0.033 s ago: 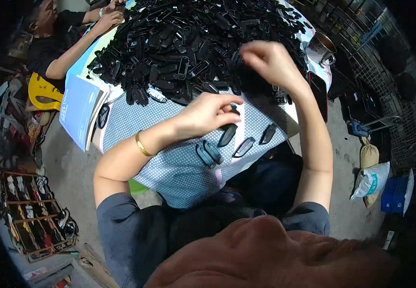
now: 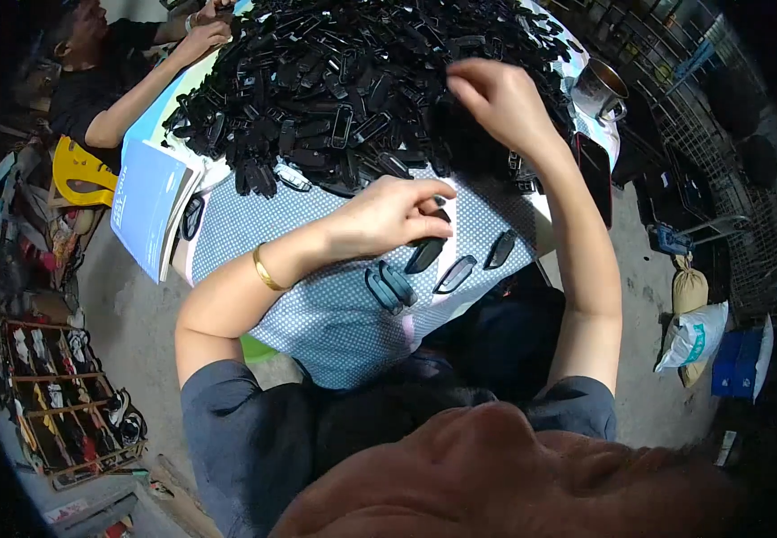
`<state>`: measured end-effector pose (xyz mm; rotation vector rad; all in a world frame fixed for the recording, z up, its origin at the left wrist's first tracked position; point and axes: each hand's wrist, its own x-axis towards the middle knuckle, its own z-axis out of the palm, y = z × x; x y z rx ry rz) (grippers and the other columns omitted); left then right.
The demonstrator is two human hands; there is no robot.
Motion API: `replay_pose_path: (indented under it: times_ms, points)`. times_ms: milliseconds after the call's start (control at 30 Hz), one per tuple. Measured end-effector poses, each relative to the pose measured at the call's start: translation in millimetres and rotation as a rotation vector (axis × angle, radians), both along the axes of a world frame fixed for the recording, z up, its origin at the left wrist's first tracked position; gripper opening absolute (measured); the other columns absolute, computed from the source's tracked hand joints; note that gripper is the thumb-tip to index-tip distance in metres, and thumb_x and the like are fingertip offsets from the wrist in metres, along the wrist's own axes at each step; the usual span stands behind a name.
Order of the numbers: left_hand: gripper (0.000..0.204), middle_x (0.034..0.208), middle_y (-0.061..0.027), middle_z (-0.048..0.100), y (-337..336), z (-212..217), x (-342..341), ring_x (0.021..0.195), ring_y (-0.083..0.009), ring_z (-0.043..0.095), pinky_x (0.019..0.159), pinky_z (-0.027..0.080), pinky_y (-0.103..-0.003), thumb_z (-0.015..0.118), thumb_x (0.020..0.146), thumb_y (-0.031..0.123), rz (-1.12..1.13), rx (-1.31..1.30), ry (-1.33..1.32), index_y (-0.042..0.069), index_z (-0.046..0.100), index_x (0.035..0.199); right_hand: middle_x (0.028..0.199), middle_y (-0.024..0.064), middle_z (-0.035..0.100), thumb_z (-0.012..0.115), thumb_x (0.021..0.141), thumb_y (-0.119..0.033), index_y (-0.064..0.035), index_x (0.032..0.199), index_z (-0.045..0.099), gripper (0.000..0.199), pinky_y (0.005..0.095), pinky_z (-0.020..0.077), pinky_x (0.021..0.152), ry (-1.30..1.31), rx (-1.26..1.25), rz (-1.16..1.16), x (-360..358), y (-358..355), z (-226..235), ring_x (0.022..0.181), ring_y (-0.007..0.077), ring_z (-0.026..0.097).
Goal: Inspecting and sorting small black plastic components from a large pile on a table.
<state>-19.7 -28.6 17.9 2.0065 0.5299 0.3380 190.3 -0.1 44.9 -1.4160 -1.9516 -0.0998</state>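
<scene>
Left hand (image 2: pixel 388 215) pinching black oval piece (image 2: pixel 424 255), right hand (image 2: pixel 496 99) fingers closed in black pile (image 2: pixel 344 90)

The person wore a dark blue-grey top with short sleeves (image 2: pixel 236 421) that ended above the elbows, so both forearms were bare. A thin gold bangle (image 2: pixel 265 269) ringed the left wrist. The left hand (image 2: pixel 388 215) and the right hand (image 2: pixel 496 99) had no gloves and no rings that could be made out. The right wrist was bare. Dark trousers (image 2: pixel 496 332) covered the lap.
</scene>
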Motion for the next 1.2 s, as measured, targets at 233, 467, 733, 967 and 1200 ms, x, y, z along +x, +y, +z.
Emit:
replay_pose_path:
  times_ms: [233,467,733,967,1200]
  points:
    - [0.028,0.097,-0.0091,0.052,26,-10,-9,0.093,-0.0254,0.048,0.08,0.043,-0.034,0.066,0.071,0.013,0.215,1.008,0.033,0.002,0.061,0.096,0.09,0.0103,0.06,0.067,0.076,-0.027,-0.0107,0.106,0.061,0.035,0.0368,0.0499,0.074,-0.451,0.133,-0.189,-17,72,-10,0.091,0.0279,0.059]
    - [0.02,0.09,-0.0082,0.056,30,-15,-11,0.09,-0.0255,0.052,0.079,0.043,-0.034,0.065,0.069,0.009,0.196,1.069,-0.007,0.0,0.06,0.086,0.087,0.0128,0.06,0.064,0.073,-0.006,-0.0055,0.094,0.062,0.021,0.0388,0.0509,0.069,-0.277,0.198,-0.227,-19,58,-13,0.075,0.0307,0.061]
    - [0.026,0.088,-0.0099,0.057,28,-7,-8,0.076,-0.0239,0.058,0.069,0.048,-0.032,0.069,0.072,0.011,0.283,0.476,-0.054,0.002,0.062,0.095,0.095,0.0105,0.063,0.069,0.074,-0.008,0.0008,0.083,0.064,0.013,0.0251,0.0494,0.059,0.147,0.131,0.06,-6,20,-36,0.066,0.0161,0.062]
    - [0.032,0.085,0.0022,0.054,36,-14,-1,0.067,-0.0007,0.046,0.064,0.043,-0.015,0.066,0.073,0.0,0.344,-0.148,-0.295,0.0,0.058,0.104,0.096,0.009,0.064,0.067,0.074,0.001,0.0008,0.097,0.061,0.025,0.0258,0.0519,0.073,0.545,-0.06,-0.027,-6,-8,-46,0.084,0.0159,0.064]
    - [0.03,0.085,0.0001,0.056,37,-16,-1,0.074,-0.0043,0.052,0.07,0.046,-0.018,0.064,0.079,0.003,0.365,-0.165,-0.322,-0.003,0.056,0.107,0.096,0.0053,0.061,0.067,0.076,-0.005,-0.0003,0.108,0.061,0.033,0.023,0.0479,0.074,0.563,-0.198,0.062,-13,-27,-42,0.085,0.0116,0.059]
